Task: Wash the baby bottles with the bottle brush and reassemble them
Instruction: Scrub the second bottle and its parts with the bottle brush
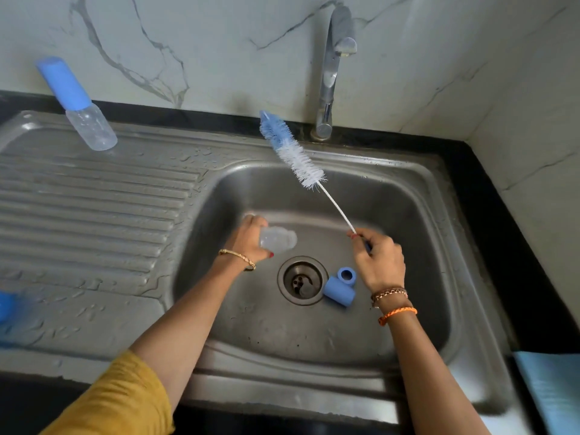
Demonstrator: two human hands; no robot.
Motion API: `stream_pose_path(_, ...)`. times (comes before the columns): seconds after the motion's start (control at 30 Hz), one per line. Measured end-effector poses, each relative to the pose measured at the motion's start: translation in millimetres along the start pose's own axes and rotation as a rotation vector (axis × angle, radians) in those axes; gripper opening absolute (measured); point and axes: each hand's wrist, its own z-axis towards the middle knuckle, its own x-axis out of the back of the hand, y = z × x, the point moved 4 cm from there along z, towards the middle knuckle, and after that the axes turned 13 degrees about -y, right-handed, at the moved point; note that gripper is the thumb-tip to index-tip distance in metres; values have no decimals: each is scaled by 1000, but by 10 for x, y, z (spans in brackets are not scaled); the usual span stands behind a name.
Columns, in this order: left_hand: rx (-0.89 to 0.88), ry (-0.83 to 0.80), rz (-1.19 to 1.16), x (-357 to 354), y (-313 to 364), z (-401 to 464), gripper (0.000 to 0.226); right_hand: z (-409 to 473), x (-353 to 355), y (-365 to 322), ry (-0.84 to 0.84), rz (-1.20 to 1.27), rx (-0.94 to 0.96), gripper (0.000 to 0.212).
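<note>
Stainless steel sink (417,221) with ribbed drainboard (94,199), set in a black bench (489,183) against marble-patterned wall; tap (329,80) at rear, not running.

Head view: left hand (254,238) grips a clear, uncapped baby bottle (279,240) held on its side over the basin, left of the drain (302,280). Right hand (378,262) pinches the handle end of a bottle brush (292,152), its blue-and-white bristle head raised toward the tap. Blue cap (338,291) lies on the basin floor, just right of the drain, with a blue collar ring (346,275) touching it. Second bottle (77,103), blue cap fitted, stands on the drainboard, well apart. Water droplets across drainboard.
</note>
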Motion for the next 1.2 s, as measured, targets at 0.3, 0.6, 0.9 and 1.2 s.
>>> stream_pose_path(0.3,131,-15,-70,-166,-242,-33,62,11,-60,16,-49,-38,-54,20)
stream_pose_path(0.6,227,-53,102,-308,-371,-42,66,-1,-35,51,-16,56,-86,18)
stream_pose_path(0.9,-119,150,62,-202,111,-78,74,-48,283,169,229,30,-181,28)
stream_pose_path(1.2,-346,-402,401,-941,938,75,65,-45,340,129,267,29,-168,29)
